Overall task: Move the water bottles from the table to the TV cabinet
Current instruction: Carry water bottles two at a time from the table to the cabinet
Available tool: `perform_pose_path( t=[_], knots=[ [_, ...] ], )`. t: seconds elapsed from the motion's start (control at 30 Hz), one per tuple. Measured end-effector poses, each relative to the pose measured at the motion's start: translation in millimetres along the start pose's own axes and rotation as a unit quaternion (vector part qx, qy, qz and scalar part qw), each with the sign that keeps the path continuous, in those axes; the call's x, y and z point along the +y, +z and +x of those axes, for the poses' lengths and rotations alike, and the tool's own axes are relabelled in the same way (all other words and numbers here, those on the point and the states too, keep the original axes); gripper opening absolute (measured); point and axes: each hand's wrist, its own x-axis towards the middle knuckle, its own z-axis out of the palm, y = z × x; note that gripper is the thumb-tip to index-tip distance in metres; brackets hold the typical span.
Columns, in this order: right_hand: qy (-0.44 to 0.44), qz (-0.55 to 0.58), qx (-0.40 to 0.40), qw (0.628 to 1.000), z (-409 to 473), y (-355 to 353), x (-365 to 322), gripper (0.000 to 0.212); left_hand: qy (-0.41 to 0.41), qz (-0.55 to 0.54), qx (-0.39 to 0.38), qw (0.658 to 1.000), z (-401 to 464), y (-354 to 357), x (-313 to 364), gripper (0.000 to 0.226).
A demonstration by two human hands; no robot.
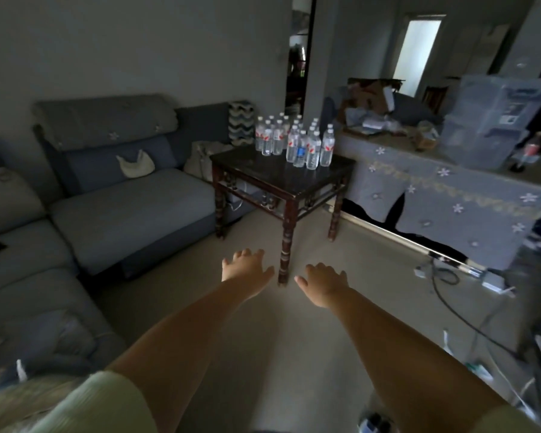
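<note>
Several clear water bottles (pixel 295 142) with white caps stand bunched on the far part of a small dark wooden table (pixel 263 173). Most carry red labels and one carries a blue label. To the right runs the long TV cabinet (pixel 450 195), draped in grey cloth with white flowers. My left hand (pixel 245 266) and my right hand (pixel 324 284) are stretched out in front of me, palms down and fingers spread. Both hover over the floor, well short of the table, and hold nothing.
A blue-grey sofa (pixel 122 195) fills the left side. On the cabinet top sit a cardboard box with clutter (pixel 375 101), a clear plastic storage bin (pixel 494 120) and a red-labelled bottle (pixel 530 151). Cables and a power strip (pixel 450 276) lie on the floor at right.
</note>
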Motion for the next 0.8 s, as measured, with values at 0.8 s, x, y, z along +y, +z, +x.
perform_pose_path(
  t=[0.8],
  knots=[
    [0.029, 0.047, -0.026, 0.998, 339.7, -47.7, -74.4, 0.05, 0.027, 0.027, -0.045, 0.998, 339.7, -31.8, -94.4, 0.052]
  ],
)
